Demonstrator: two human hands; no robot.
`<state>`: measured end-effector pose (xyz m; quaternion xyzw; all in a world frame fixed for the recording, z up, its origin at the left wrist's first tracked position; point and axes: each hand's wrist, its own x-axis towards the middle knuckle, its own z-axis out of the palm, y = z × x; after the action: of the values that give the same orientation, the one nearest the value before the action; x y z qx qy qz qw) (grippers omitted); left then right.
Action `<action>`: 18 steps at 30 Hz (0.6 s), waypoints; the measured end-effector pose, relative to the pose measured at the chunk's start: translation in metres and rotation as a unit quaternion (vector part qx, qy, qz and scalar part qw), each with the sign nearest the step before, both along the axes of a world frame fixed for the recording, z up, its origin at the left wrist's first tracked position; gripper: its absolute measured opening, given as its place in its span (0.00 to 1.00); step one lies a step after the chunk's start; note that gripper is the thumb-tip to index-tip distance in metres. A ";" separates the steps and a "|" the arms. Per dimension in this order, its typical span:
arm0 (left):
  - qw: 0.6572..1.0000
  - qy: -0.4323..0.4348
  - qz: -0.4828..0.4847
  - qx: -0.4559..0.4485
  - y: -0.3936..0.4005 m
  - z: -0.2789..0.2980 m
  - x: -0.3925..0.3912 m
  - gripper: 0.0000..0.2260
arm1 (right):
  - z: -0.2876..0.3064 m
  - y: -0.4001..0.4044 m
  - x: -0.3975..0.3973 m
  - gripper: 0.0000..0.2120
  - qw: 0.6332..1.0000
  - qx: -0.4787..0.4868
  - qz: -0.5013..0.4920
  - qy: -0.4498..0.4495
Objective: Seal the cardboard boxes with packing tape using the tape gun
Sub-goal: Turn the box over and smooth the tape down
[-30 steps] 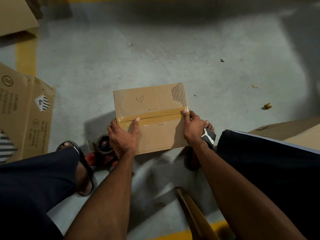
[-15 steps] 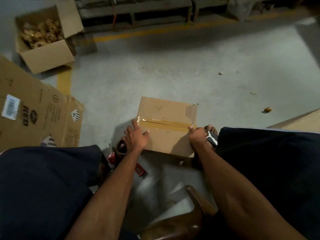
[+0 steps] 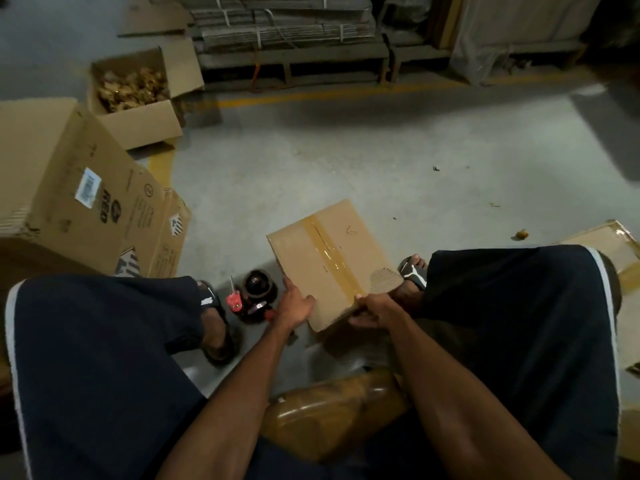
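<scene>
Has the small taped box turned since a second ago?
Yes. The small taped box has rotated: its tape strip lay crosswise, level with the tape gun on the floor, and now runs away from the person.

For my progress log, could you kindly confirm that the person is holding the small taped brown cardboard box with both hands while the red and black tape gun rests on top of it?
Not quite. In the head view, both hands, left and right, do hold the small taped brown cardboard box, but the red and black tape gun lies on the grey concrete floor beside the box, by the left hand, not on top.
</scene>
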<state>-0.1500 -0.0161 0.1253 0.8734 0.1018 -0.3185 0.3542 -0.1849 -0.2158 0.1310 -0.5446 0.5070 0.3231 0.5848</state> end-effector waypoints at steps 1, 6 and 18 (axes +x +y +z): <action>1.000 -0.004 0.007 -0.007 0.002 0.001 0.002 0.41 | 0.001 0.003 -0.002 0.07 0.998 0.052 0.015 0.010; 0.992 0.001 -0.100 0.072 0.023 0.014 0.009 0.55 | 0.005 0.020 -0.003 0.18 0.977 0.008 0.215 -0.014; 0.960 -0.085 -0.218 0.155 0.029 0.002 0.003 0.48 | 0.012 0.042 0.028 0.18 0.820 -0.270 0.405 -0.300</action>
<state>-0.1468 0.0131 0.1274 0.9425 -0.0730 -0.2927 0.1435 -0.1571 -0.1737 0.1434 -0.9068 0.1071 0.2015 0.3544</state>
